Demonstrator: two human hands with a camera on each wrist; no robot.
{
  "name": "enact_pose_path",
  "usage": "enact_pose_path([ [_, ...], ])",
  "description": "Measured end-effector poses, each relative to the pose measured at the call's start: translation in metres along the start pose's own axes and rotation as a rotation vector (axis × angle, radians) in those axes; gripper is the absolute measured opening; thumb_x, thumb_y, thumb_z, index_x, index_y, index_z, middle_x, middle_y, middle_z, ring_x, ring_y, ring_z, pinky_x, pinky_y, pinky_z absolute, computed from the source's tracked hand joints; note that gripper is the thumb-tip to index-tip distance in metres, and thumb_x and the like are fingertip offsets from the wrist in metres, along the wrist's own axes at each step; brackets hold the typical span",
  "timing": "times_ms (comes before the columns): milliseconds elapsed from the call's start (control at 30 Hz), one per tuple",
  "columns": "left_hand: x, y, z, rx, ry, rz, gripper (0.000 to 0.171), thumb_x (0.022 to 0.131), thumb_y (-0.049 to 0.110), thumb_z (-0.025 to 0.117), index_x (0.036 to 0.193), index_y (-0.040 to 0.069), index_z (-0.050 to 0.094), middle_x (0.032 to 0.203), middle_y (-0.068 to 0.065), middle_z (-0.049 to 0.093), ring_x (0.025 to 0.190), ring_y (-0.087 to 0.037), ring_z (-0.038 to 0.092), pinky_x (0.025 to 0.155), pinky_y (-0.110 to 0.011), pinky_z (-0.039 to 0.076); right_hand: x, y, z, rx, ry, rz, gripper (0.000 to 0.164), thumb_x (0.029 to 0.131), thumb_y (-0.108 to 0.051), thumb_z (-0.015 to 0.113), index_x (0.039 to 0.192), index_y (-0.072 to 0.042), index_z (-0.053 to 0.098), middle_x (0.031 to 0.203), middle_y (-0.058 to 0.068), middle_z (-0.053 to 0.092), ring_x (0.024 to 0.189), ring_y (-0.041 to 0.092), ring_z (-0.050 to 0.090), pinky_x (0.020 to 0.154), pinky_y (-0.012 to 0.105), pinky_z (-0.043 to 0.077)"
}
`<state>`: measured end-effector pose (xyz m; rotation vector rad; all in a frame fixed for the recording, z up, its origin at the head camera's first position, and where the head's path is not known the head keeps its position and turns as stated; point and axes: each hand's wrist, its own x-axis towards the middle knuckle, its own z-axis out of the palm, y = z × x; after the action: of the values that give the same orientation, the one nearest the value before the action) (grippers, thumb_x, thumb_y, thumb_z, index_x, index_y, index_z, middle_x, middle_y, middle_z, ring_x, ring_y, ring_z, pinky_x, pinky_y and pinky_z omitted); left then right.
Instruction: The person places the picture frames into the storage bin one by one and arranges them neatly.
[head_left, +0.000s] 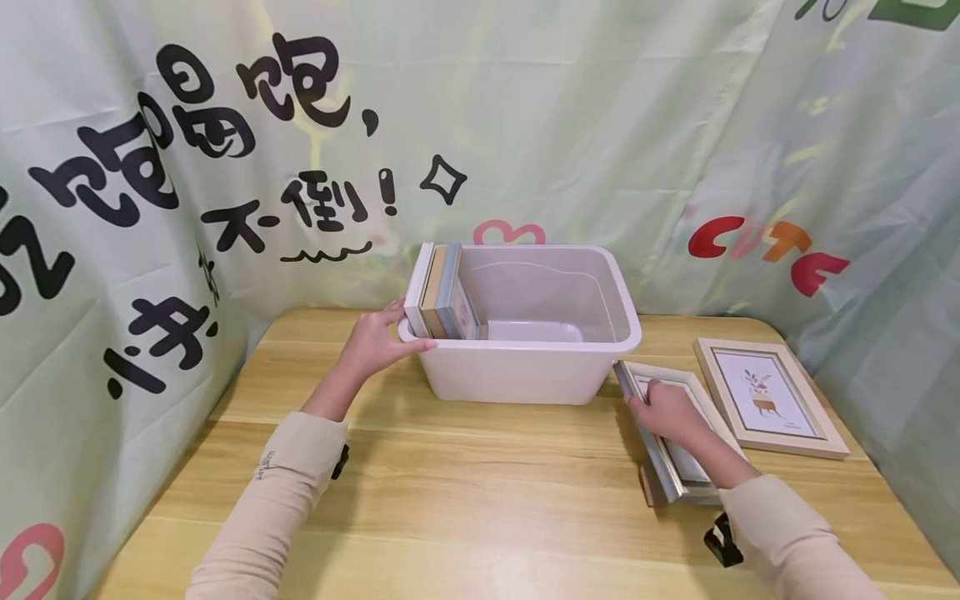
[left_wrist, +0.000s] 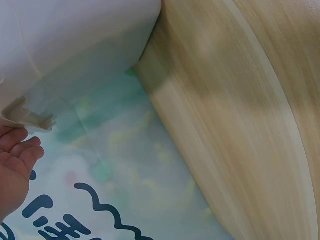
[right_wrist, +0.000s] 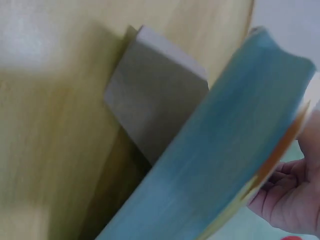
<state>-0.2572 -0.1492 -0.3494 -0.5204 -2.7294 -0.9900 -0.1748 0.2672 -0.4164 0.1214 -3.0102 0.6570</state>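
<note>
A curtained-off nook, home or otherwise unclear: printed fabric [head_left: 600, 125] hangs from nine through twelve to three o'clock, enclosing a wood-grain table [head_left: 480, 500].

Long beige sleeves [head_left: 251, 517] with wide cuffs [head_left: 315, 435]; small dark lettering [head_left: 266, 465] near the left cuff; black fittings [head_left: 723, 540] at both wrists.

Bright head view, blurry wrist views.

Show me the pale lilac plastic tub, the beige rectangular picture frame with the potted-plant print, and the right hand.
Pale lilac plastic tub [head_left: 517, 373], head view: front wall.
Beige rectangular picture frame [head_left: 767, 394], head view: its print.
Right hand [head_left: 670, 414], head view: middle of the hand.
</note>
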Motion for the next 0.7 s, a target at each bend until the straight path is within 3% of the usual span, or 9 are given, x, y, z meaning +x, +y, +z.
enact_pose_path([
  [333, -0.002, -0.002, -0.001, -0.003, 0.015, 0.015, 0.072, 0.069, 0.041, 0.079, 0.124, 0.000, 0.058, 0.139, -0.021, 0.043, 0.131, -0.035, 0.041, 0.105, -0.048, 0.037, 0.005, 0.011, -0.044, 0.187, -0.171, 0.145, 0.039, 0.096, -0.033, 0.041, 0.079, 0.002, 0.046, 0.049, 0.002, 0.044, 0.040, 0.014, 0.045, 0.042, 0.031, 0.043],
  [600, -0.003, -0.003, -0.001, 0.007, 0.007, 0.004, 0.074, 0.068, 0.043, 0.079, 0.125, 0.001, 0.057, 0.140, -0.019, 0.042, 0.131, -0.033, 0.040, 0.106, -0.049, 0.037, 0.002, 0.036, -0.071, 0.355, -0.207, 0.246, 0.052, 0.097, -0.042, 0.035, 0.098, 0.008, 0.048, 0.072, 0.004, 0.048, 0.058, 0.008, 0.049, 0.052, 0.028, 0.047],
  [700, -0.003, -0.003, -0.001, 0.010, 0.010, 0.008, 0.074, 0.068, 0.044, 0.078, 0.124, 0.001, 0.058, 0.139, -0.019, 0.043, 0.131, -0.033, 0.040, 0.105, -0.048, 0.037, 0.000, 0.050, -0.080, 0.405, -0.245, 0.243, 0.062, 0.098, -0.043, 0.030, 0.122, 0.014, 0.042, 0.091, 0.021, 0.055, 0.068, 0.002, 0.052, 0.058, 0.025, 0.049],
])
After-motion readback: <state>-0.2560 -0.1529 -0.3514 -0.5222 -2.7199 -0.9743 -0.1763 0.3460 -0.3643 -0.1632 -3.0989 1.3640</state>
